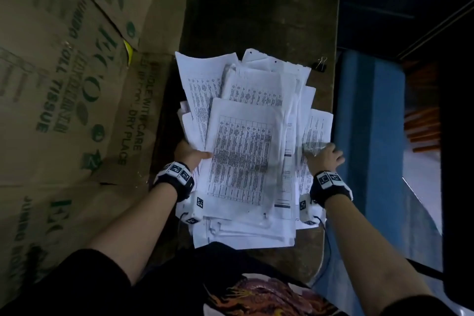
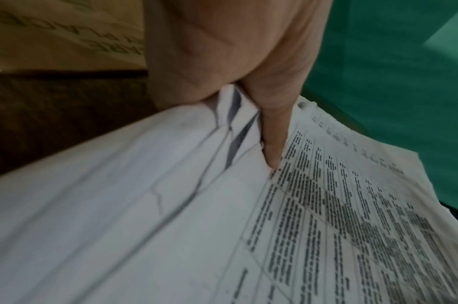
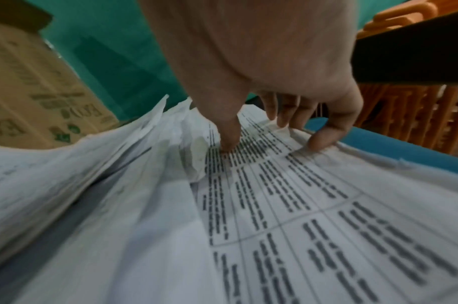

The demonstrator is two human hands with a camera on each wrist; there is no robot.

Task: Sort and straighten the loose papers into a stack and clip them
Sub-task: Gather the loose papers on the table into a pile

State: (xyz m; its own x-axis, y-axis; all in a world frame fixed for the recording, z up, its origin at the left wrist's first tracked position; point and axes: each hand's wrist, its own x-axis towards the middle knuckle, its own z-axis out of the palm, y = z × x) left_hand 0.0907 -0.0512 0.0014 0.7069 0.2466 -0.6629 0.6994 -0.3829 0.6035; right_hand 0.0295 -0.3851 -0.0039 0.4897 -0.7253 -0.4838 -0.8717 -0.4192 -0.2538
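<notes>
A messy pile of white printed papers (image 1: 246, 151) lies on a dark table (image 1: 256, 7). My left hand (image 1: 191, 155) grips the pile's left edge; in the left wrist view its thumb (image 2: 273, 148) lies on a sheet with a printed table (image 2: 326, 226), and the fingers are hidden under the sheets. My right hand (image 1: 324, 155) is at the pile's right side. Its thumb (image 3: 227, 135) presses on a printed sheet (image 3: 300, 226) while the fingers (image 3: 324, 135) curl at that sheet's right edge. A black binder clip (image 1: 321, 64) sits beyond the pile near the table's right edge.
Printed cardboard boxes (image 1: 64, 84) stand close along the table's left side. A blue surface (image 1: 369, 123) lies lower down past the right edge, with orange plastic furniture (image 1: 423, 131) beyond it. Bare tabletop shows behind the pile.
</notes>
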